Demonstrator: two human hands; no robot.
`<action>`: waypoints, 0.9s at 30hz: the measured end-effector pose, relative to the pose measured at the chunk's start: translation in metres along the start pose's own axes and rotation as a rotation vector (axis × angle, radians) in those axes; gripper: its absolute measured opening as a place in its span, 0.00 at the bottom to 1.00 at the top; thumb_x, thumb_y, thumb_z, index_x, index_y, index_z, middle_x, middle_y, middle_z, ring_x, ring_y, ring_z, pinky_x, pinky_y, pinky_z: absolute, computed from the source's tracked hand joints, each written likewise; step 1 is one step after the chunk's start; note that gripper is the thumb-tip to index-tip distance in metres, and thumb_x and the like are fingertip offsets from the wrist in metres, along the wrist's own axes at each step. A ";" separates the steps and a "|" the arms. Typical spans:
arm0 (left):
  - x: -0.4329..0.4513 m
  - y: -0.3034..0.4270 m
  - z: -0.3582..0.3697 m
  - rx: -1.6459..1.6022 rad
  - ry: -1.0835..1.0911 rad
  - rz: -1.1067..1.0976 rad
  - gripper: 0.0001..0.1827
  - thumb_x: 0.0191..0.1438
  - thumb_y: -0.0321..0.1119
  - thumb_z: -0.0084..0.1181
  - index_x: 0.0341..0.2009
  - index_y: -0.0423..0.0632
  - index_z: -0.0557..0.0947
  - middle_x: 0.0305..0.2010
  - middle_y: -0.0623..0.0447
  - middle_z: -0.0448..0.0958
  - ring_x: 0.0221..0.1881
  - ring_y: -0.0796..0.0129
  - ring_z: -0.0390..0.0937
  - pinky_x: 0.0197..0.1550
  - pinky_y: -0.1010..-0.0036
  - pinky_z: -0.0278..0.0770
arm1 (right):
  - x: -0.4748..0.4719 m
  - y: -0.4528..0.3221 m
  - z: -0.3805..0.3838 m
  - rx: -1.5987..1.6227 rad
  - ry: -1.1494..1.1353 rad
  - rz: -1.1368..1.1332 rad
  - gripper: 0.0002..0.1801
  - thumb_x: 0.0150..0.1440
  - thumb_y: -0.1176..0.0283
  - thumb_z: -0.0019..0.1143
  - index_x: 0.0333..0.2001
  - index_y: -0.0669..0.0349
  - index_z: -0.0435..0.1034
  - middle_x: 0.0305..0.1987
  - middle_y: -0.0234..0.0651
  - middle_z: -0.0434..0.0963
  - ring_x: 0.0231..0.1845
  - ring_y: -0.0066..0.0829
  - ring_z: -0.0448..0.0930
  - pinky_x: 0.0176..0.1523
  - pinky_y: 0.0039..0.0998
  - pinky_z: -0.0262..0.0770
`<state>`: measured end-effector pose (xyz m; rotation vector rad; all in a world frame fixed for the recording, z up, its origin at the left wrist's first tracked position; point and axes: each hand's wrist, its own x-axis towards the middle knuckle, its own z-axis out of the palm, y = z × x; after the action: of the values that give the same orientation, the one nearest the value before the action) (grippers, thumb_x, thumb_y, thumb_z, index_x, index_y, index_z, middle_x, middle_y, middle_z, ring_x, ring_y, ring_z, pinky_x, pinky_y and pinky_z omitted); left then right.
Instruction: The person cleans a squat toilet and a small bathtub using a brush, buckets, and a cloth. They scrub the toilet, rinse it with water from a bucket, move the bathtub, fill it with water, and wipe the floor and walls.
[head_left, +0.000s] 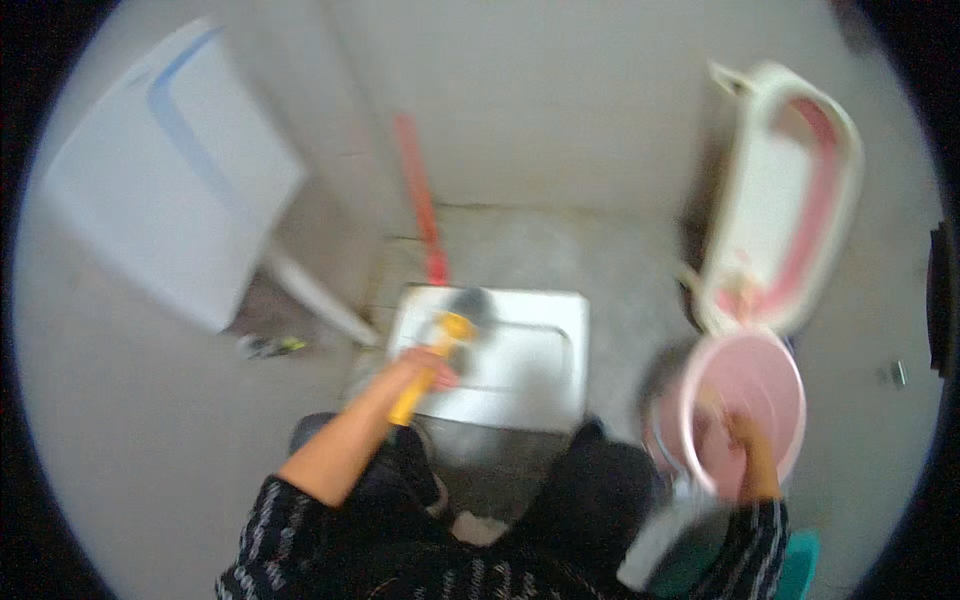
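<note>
My left hand is closed around the yellow handle of a tool, blurred by motion. The tool's yellow head and a dark round shape lie over a white squat toilet pan between my feet. To the right stands a pink bucket, its mouth facing me. My right hand reaches into it with fingers bent; whether it holds anything in there cannot be told.
A white and pink baby bathtub leans on the wall above the bucket. A red stick stands behind the pan. At left is a large white panel-like object. A teal item lies low right.
</note>
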<state>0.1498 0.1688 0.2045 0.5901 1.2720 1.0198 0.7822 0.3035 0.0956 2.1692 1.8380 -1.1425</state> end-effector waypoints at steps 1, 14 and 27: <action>-0.006 -0.019 -0.001 0.022 0.058 -0.028 0.11 0.44 0.25 0.46 0.35 0.36 0.68 0.25 0.45 0.74 0.26 0.64 0.75 0.30 0.75 0.76 | 0.004 0.003 0.025 -0.042 -0.022 -0.021 0.23 0.49 0.58 0.48 0.46 0.62 0.64 0.32 0.44 0.72 0.27 0.33 0.73 0.27 0.32 0.70; -0.007 -0.038 -0.016 0.077 0.079 -0.247 0.17 0.47 0.27 0.46 0.44 0.40 0.66 0.26 0.52 0.74 0.27 0.69 0.74 0.32 0.79 0.70 | 0.049 -0.087 0.139 -0.234 0.032 -0.311 0.22 0.49 0.57 0.40 0.39 0.64 0.67 0.33 0.43 0.71 0.31 0.39 0.71 0.34 0.36 0.67; -0.017 -0.037 -0.039 0.031 0.031 -0.219 0.15 0.46 0.28 0.47 0.41 0.41 0.68 0.25 0.52 0.74 0.26 0.69 0.74 0.30 0.79 0.70 | 0.023 -0.057 0.128 0.422 -0.267 0.119 0.16 0.49 0.63 0.40 0.35 0.64 0.68 0.24 0.37 0.70 0.20 0.33 0.69 0.22 0.32 0.65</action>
<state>0.1238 0.1308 0.1727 0.4486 1.3502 0.8314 0.6705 0.2742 0.0122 2.1440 1.4383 -1.8214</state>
